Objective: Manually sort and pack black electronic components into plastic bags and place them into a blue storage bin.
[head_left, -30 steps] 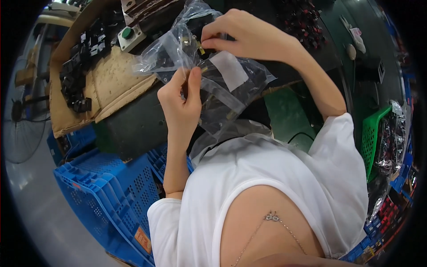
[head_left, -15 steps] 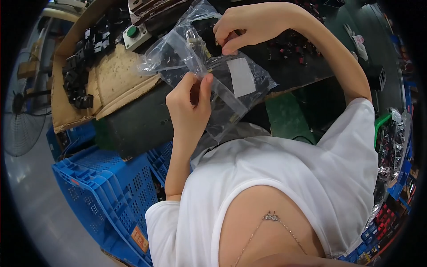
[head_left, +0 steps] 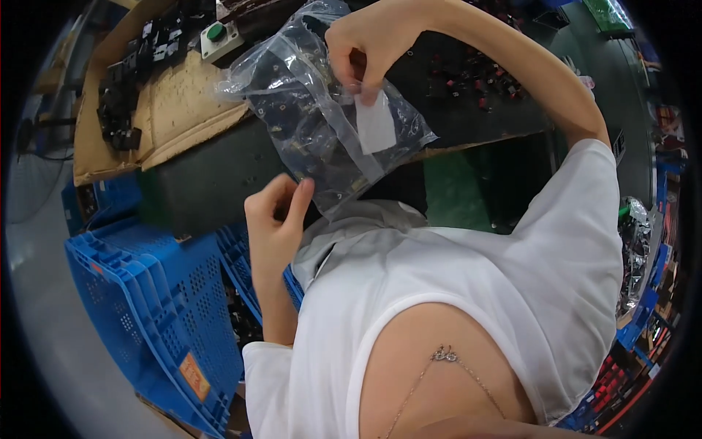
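Observation:
A clear plastic bag (head_left: 292, 121) with small metallic and dark parts inside lies slanted over the front edge of the dark work table. My right hand (head_left: 376, 44) reaches over its top from the right, thumb and fingers closed on the plastic beside a white label (head_left: 376, 130). At the bag's lower left edge is my left hand (head_left: 275, 216), its thumb and forefinger pinched on the film. The fingertips of both hands are partly hidden.
A cardboard tray (head_left: 186, 124) holding black parts (head_left: 121, 110) stands at the left, near a green push button (head_left: 215, 32). Small red and black pieces (head_left: 486, 84) lie on the table (head_left: 219, 164) to the right. A blue crate (head_left: 157, 293) is at lower left.
My left hand has slid down and left, from the bag's middle to its lower edge. My right hand has shifted left and down to the label, and the bag lies more spread out.

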The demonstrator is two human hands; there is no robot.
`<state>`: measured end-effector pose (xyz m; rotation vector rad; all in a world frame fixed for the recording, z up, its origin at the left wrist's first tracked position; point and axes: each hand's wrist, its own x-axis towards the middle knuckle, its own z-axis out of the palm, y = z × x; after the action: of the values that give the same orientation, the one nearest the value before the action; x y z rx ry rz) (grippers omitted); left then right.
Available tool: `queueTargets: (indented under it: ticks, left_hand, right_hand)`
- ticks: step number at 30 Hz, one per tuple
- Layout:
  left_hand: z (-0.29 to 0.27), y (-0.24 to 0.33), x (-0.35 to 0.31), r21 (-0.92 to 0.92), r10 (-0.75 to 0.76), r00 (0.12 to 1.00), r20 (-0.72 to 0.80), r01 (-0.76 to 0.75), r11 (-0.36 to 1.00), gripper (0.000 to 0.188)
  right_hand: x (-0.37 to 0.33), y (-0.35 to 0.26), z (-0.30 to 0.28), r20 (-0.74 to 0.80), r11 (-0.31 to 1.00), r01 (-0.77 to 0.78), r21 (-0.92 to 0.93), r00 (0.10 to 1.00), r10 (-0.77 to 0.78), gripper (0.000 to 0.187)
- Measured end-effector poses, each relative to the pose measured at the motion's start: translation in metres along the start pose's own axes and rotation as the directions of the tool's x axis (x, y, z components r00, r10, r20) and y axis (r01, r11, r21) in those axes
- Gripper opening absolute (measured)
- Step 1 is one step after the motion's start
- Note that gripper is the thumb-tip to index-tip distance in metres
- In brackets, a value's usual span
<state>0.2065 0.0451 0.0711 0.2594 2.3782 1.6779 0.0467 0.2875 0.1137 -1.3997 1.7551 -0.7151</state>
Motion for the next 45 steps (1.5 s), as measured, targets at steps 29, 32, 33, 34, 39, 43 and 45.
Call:
queueTargets:
  ticks: [29,32,33,34,39,43,45]
  left_hand:
    - [0.090,-0.042,-0.033,-0.876,-0.339,0.925,0.174,0.303,0.376,0.041]
    - [0.088,-0.043,-0.032,-0.853,-0.338,0.934,0.112,0.265,0.449,0.038]
    - [0.088,-0.043,-0.032,-0.841,-0.332,0.938,0.102,0.260,0.474,0.037]
    - [0.089,-0.039,-0.031,-0.837,-0.318,0.942,0.103,0.255,0.485,0.038]
    - [0.085,-0.036,-0.032,-0.851,-0.255,0.962,0.096,0.212,0.481,0.051]
    - [0.078,-0.030,-0.029,-0.930,-0.276,0.950,0.145,0.226,0.289,0.047]
    - [0.072,-0.037,-0.028,-0.866,-0.247,0.956,0.157,0.253,0.431,0.036]
  right_hand:
    - [-0.002,-0.020,0.043,-0.881,0.889,-0.458,0.025,0.409,0.236,0.054]
    - [0.018,-0.024,0.041,-0.792,0.848,-0.528,-0.035,0.533,0.299,0.059]
    - [0.024,-0.027,0.038,-0.758,0.830,-0.556,-0.050,0.562,0.331,0.060]
    - [0.026,-0.021,0.036,-0.757,0.877,-0.479,-0.024,0.581,0.297,0.059]
    - [0.054,-0.017,0.042,-0.835,0.969,-0.067,0.237,0.497,0.238,0.042]
    - [0.043,-0.048,0.052,-0.893,0.967,0.078,0.242,0.406,0.191,0.033]
    - [0.040,-0.056,0.053,-0.897,0.965,0.084,0.247,0.396,0.195,0.032]
